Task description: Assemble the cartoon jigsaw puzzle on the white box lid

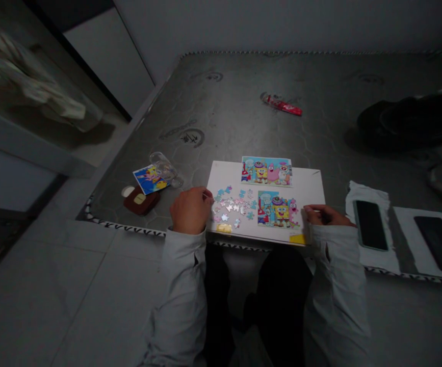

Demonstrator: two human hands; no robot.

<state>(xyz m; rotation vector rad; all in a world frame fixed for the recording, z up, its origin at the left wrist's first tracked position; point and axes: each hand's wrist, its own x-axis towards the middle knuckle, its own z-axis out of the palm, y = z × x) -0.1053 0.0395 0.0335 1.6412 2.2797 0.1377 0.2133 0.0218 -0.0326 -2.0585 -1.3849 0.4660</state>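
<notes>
A partly assembled cartoon jigsaw puzzle [276, 210] lies on a white board [308, 178], its right side ragged. Loose puzzle pieces [233, 205] are scattered to its left, several of them face down. Above the puzzle is a printed reference picture [266, 171] of the same characters. My left hand [190, 210] is at the board's left edge beside the loose pieces, fingers curled together; what they pinch, if anything, is too small to tell. At the right edge, my right hand [328, 215] rests with fingers bent and closed, their inside hidden.
Left of the board are a brown case [141, 202], a cartoon card [151, 178] and a clear plastic container [165, 167]. Two phones [371, 225] lie on white sheets at right. A red packet [282, 104] and a dark object [408, 122] are farther back.
</notes>
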